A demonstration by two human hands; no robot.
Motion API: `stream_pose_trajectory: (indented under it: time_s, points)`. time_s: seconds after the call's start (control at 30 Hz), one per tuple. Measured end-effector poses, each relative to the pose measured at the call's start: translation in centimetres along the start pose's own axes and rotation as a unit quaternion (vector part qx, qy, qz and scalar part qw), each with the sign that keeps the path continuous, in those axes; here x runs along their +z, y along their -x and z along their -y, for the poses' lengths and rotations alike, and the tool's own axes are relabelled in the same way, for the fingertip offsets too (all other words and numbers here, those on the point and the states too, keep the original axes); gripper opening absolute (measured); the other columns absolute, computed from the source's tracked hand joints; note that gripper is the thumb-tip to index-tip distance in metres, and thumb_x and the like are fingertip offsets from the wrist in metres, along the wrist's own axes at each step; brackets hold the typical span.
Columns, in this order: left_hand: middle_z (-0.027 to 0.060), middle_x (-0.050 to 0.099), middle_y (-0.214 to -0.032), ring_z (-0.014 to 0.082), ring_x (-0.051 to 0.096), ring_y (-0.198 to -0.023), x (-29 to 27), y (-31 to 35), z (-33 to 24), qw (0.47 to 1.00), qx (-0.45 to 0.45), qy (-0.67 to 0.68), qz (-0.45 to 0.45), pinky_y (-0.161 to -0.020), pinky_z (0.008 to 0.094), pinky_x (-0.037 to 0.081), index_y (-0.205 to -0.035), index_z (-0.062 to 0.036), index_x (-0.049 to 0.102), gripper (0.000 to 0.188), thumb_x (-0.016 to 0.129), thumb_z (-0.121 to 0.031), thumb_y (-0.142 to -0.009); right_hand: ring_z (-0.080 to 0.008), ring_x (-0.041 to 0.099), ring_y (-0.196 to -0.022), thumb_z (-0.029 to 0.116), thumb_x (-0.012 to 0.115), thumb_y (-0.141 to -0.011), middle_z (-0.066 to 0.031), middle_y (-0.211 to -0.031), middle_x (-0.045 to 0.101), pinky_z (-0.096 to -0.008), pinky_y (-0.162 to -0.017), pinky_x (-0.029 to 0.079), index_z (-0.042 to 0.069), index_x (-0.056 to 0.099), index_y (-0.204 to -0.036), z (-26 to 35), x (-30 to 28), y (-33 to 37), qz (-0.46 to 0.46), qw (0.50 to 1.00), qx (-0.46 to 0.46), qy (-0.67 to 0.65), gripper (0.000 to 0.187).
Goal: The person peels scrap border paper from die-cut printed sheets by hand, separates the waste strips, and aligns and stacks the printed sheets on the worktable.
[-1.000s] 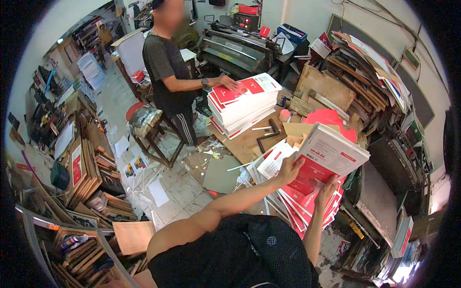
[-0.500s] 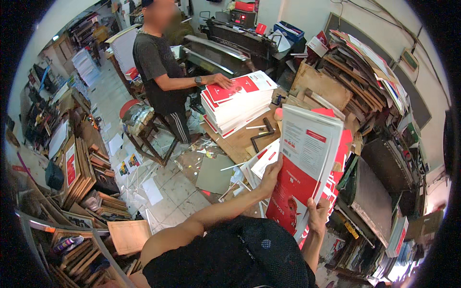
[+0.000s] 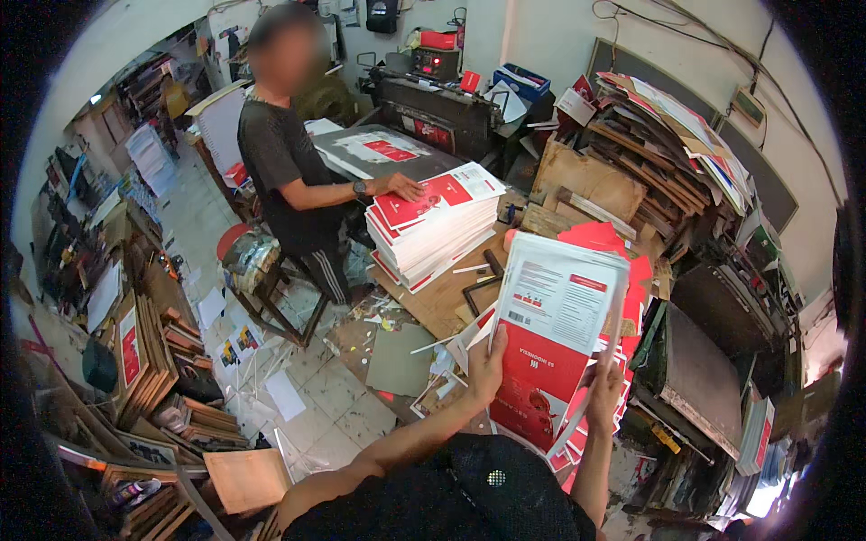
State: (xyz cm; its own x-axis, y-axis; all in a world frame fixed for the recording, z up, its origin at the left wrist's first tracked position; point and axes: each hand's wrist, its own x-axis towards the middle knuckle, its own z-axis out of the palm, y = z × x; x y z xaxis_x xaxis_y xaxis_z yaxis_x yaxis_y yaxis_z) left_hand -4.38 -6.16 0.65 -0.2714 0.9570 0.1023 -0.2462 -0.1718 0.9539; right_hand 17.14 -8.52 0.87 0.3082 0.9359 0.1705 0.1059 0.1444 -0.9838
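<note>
Between my two hands is a bundle of printed red and white sheets [image 3: 546, 352], tilted up in front of me. My left hand [image 3: 487, 368] grips the left edge of the bundle. At its right edge, my right hand [image 3: 603, 395] has its fingers around the sheets, which fan slightly apart there. More red printed sheets [image 3: 642, 279] lie beneath and to the right, partly hidden by the bundle. Farther off, a tall stack of similar sheets [image 3: 437, 236] stands on the wooden table [image 3: 433, 302], with another person's hand [image 3: 397, 187] resting on top.
A person in dark clothes [image 3: 280, 149] stands at the far left of the table, beside a machine with a dark bed [image 3: 334, 149]. A stool [image 3: 257, 270] is behind them. Black L-shaped bars [image 3: 478, 293] lie on the table. Boards and papers [image 3: 667, 153] are piled at right.
The bundle has turned to show its face more fully, and my right hand has risen along its edge. On the machine, the dark bed with a printed sheet has come into view.
</note>
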Motion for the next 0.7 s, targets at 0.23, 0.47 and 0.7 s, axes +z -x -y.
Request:
stream_pose_trajectory:
  time_s: [0.23,0.47,0.7]
  points:
    - [0.0105,0.060,-0.116,0.0165,0.057,-0.101,-1.4,-4.1,2.5,0.956,-0.131,0.260,0.036,-0.089,0.0292,0.045,-0.122,0.0029,0.055,0.054,0.046,-0.044,-0.096,-0.0047,0.031,-0.037,0.021,0.063,-0.089,0.0066,-0.051,0.032,-0.0223,-0.035,0.022,0.003,0.054,-0.080,5.4,-2.6,-6.0,0.137,0.977,0.113,-0.116,0.023]
    - [0.0093,0.061,-0.115,0.0178,0.060,-0.099,-0.2,-3.8,1.5,0.952,-0.180,0.244,0.031,-0.086,0.0309,0.048,-0.123,0.0010,0.054,0.053,0.048,-0.043,-0.095,-0.0040,0.029,-0.036,0.021,0.068,-0.082,0.0063,-0.049,0.035,-0.0225,-0.034,0.020,0.008,0.054,-0.069,4.9,-7.7,-10.6,0.058,0.989,0.101,-0.089,0.023]
    - [0.0081,0.064,-0.100,0.0175,0.061,-0.086,0.5,-4.9,5.3,0.900,-0.290,0.302,0.120,-0.071,0.0354,0.051,-0.115,-0.0064,0.057,0.047,0.049,-0.047,-0.093,-0.0051,0.030,-0.038,0.021,0.069,-0.076,0.0078,-0.049,0.036,-0.0256,-0.035,0.019,0.011,0.057,-0.064,0.4,-11.8,-18.6,-0.062,0.993,0.059,-0.077,0.019]
